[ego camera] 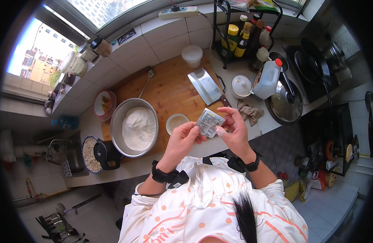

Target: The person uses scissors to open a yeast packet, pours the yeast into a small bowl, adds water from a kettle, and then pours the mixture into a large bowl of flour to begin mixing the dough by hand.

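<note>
My left hand (184,138) and my right hand (233,124) hold a small printed packet (209,122) between them, above the front edge of the counter. The left thumb and fingers pinch its left corner; the right thumb, dusted with white powder, presses its right side. Just behind the left hand stands a small bowl (177,121) with a pale content. Further left, a large metal bowl (113,133) holds a heap of white flour (139,127). A cleaver (204,86) lies flat on the wooden board (171,88), behind the packet.
A pink-rimmed bowl (112,111), a black lidded jug (106,152) and a plate of pale grains (90,155) stand left. At right are a lidded white pot (241,86), a plastic jug (267,79), a crumpled cloth (250,113) and a pan lid (283,104). A bottle rack stands behind.
</note>
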Demonstrator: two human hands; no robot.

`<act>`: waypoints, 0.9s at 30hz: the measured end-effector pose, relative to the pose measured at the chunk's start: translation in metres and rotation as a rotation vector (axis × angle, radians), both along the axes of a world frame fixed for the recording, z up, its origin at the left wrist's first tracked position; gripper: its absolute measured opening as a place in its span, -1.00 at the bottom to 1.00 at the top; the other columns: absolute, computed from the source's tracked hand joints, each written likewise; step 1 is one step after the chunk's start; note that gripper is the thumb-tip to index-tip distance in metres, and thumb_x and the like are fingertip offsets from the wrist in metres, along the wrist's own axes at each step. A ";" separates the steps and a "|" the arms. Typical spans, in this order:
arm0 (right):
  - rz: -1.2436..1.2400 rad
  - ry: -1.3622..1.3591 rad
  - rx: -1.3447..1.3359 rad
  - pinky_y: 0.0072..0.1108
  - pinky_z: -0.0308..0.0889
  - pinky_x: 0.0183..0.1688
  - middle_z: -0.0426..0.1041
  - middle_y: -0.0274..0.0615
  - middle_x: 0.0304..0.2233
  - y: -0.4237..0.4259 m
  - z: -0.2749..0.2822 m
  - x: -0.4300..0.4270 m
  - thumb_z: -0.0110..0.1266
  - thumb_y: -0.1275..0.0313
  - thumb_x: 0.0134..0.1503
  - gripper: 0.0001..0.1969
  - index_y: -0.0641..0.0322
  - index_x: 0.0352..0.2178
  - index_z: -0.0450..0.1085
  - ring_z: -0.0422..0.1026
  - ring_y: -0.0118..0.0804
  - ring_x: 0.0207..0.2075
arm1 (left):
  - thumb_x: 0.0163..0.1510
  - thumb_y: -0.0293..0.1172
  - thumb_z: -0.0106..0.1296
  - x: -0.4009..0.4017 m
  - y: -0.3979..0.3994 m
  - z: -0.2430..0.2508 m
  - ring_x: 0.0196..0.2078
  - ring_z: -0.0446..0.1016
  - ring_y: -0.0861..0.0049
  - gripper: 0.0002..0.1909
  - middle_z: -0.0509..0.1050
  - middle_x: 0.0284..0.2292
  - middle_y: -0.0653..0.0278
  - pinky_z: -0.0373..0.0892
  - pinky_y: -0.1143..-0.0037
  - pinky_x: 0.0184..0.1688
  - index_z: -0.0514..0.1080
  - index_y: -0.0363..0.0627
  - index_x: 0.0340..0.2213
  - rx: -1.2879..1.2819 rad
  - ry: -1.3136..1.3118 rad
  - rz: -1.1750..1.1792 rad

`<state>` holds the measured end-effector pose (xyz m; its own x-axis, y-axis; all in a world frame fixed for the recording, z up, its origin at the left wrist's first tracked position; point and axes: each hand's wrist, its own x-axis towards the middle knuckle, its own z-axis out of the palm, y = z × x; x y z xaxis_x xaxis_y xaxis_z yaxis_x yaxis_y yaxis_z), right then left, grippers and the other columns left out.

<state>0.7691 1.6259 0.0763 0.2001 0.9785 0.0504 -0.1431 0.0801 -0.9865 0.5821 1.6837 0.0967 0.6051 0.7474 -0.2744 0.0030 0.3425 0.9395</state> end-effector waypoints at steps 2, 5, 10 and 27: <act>0.028 -0.036 0.003 -0.74 0.32 -0.25 0.33 -0.36 -0.37 0.001 0.000 0.003 0.05 0.67 0.02 -0.52 0.26 0.01 0.21 0.36 -0.63 -0.33 | 0.27 -0.37 -0.16 -0.002 0.003 0.000 -0.41 0.43 0.72 -0.73 0.52 -0.45 0.30 0.37 0.67 -0.27 0.44 -0.35 -0.21 0.038 0.032 -0.014; 0.026 -0.080 0.065 -0.73 0.33 -0.24 0.33 -0.36 -0.35 0.006 0.000 0.009 0.05 0.68 0.01 -0.53 0.26 0.00 0.22 0.37 -0.62 -0.30 | 0.26 -0.37 -0.13 -0.005 0.005 0.005 -0.41 0.43 0.74 -0.74 0.50 -0.47 0.33 0.36 0.68 -0.29 0.44 -0.34 -0.24 0.050 0.069 -0.012; 0.141 0.051 0.028 -0.73 0.35 -0.24 0.32 -0.35 -0.32 0.010 0.003 0.013 0.03 0.69 0.03 -0.55 0.27 -0.01 0.21 0.38 -0.59 -0.29 | 0.24 -0.36 -0.08 -0.003 0.015 0.008 -0.46 0.37 0.76 -0.78 0.45 -0.51 0.41 0.32 0.69 -0.36 0.43 -0.30 -0.27 0.091 0.128 0.022; -0.002 0.258 -0.022 -0.61 0.50 -0.23 0.33 -0.31 -0.34 0.023 0.006 -0.011 0.04 0.71 0.04 -0.54 0.30 -0.01 0.17 0.41 -0.54 -0.26 | 0.14 -0.45 0.02 -0.001 0.023 -0.004 -0.54 0.34 0.81 -0.88 0.41 -0.56 0.41 0.27 0.70 -0.48 0.36 -0.25 -0.42 0.055 0.015 0.133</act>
